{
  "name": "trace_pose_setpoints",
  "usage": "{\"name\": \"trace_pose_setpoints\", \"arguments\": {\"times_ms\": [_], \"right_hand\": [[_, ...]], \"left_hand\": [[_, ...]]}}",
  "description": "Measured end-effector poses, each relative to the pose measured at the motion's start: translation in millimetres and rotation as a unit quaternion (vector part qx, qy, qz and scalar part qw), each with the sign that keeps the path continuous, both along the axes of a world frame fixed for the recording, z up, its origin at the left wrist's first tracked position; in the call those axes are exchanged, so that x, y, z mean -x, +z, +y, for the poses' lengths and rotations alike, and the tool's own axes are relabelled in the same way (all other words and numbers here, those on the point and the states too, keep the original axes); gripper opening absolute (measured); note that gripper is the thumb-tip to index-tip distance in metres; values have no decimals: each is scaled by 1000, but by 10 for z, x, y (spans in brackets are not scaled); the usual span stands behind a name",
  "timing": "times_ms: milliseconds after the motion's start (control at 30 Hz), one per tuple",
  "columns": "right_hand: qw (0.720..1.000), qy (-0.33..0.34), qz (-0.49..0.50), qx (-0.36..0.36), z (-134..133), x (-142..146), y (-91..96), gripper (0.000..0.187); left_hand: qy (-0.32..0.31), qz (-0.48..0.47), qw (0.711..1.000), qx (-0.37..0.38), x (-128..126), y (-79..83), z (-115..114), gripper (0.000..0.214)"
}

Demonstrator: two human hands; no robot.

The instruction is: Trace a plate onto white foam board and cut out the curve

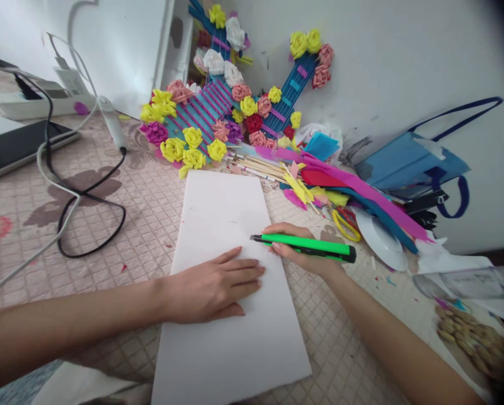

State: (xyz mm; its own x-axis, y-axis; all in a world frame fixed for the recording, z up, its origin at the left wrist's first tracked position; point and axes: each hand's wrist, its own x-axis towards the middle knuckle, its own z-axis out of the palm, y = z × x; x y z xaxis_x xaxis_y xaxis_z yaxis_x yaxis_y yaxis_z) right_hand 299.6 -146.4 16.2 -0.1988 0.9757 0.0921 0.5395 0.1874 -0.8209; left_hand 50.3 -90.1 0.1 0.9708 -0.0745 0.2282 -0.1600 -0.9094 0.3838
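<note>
A long white board (235,354) lies lengthwise in front of me on the patterned tablecloth. My left hand (218,284) rests flat on it near the middle, fingers stretched out to the right. At the board's right edge, my right hand (298,247) grips a green utility knife (315,245) with a black end cap. Its blade tip points left over the board, just above my left fingertips. Whether the blade touches the surface I cannot tell.
Behind the board stand blue stick frames with colourful paper flowers (193,147). Thin sticks (260,165), crepe paper strips (353,183), yellow-handled scissors (345,226) and a white plate (381,239) lie to the right. A clear bottle (467,282) is farther right; a black cable (123,216) loops at left.
</note>
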Motion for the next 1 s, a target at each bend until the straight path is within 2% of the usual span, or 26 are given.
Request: {"name": "trace_pose_setpoints", "arguments": {"times_ms": [700,1000], "right_hand": [[999,28,-22,1,20,16,27,25],[997,50,-63,-15,68,18,86,25]], "left_hand": [[-1,9,1000,3,-3,-7,-3,41],[0,25,1000,-6,2,0,-6,43]]}}
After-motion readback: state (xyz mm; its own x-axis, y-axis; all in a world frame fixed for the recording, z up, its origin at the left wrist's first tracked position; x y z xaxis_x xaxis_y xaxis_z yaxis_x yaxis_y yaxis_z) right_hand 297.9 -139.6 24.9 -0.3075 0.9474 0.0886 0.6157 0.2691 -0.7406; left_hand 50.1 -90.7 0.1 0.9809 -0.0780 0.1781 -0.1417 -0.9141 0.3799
